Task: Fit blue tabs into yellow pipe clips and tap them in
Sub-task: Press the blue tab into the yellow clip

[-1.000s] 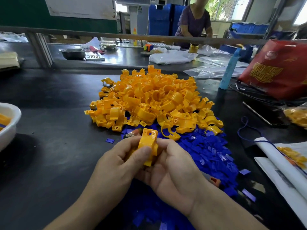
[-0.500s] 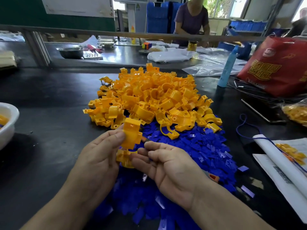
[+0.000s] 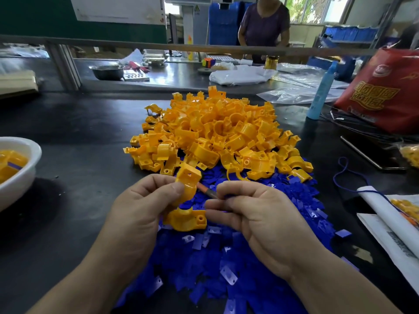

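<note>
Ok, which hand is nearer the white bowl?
Left. The left hand holds a yellow clip nearer the white bowl at the table's left edge; the right hand sits farther right.

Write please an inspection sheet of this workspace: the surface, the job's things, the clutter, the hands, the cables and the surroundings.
Surface: black table, mostly bare at the left.
Job's things: heap of yellow clips at the middle; spread of blue tabs on the near side of it, under the hands; white bowl at the left edge with clips in it.
Clutter: red bag, light blue bottle, clear plastic bags, papers at the right.
Hands: left hand pinches one yellow clip, a second clip below it; right hand grips an orange-tipped tool.
Cables: blue cord looped at the right.
Surroundings: second bench behind a rail, a person standing there, blue crates.
</note>
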{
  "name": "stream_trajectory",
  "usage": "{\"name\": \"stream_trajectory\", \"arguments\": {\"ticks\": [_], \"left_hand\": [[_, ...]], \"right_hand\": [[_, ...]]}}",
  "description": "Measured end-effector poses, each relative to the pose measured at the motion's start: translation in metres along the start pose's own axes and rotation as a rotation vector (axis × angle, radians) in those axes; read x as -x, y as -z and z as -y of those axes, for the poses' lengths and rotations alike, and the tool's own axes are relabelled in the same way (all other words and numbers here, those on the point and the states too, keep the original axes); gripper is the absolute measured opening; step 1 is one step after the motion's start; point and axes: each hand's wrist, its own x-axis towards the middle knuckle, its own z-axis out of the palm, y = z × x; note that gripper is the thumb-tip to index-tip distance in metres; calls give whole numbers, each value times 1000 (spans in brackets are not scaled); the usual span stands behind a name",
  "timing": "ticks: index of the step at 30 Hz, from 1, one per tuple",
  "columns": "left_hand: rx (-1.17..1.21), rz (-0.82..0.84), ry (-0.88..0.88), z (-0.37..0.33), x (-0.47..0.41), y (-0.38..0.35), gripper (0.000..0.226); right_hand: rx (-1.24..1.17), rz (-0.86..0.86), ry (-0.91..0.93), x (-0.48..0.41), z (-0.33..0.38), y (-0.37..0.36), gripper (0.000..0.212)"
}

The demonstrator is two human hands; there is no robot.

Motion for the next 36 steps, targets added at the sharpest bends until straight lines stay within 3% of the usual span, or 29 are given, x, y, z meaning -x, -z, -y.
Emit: {"name": "stream_trajectory", "arguments": {"ticks": [6,13,19,28,36], "left_hand": [[-198,-16,-50,-5,11,-10,35],[-243,-10,-37,-4,16,-14,35],[-245,-23,-17,-7,18,-15,34],[-229,10,24,-7,18,-14,43],[-246,42,75,3,16,-14,46]], "right_hand": [[394,-7,313,5,6,-1,28],[467,31,308,10,5,-5,22],[656,1,353,11,7,-2,31],[730,-14,368,11,6,-1,32],[584,-34,311,8,1,-3,22]]}}
